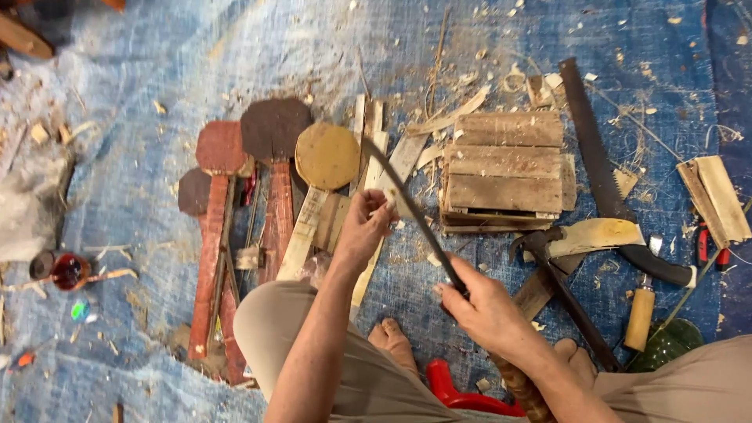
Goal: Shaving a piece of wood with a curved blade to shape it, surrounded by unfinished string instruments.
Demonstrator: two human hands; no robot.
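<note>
Right hand, lower centre of frame: fingers wrapped tight round the handle end of a long dark blade. Blade's long axis runs diagonally, from the right hand up and left to a tip near the frame centre, just right of the tan paddle. Slight curve along its length. Handle itself hidden inside the fist.

Left hand, centre of frame: fingers pinched together on a pale wood strip, which runs from lower left to upper right under the blade. Blade crosses the strip just right of the fingertips; whether the edge touches the wood cannot be told.

Surroundings: blue tarp on the floor, littered with shavings. Three more paddles in red-brown tones lie left of the tan one, handles pointing to the lower edge. Slatted wood block upper right of centre. Saw right of it, hammer below. Red object at the bottom edge, partly hidden by the knees; kind unclear.
</note>
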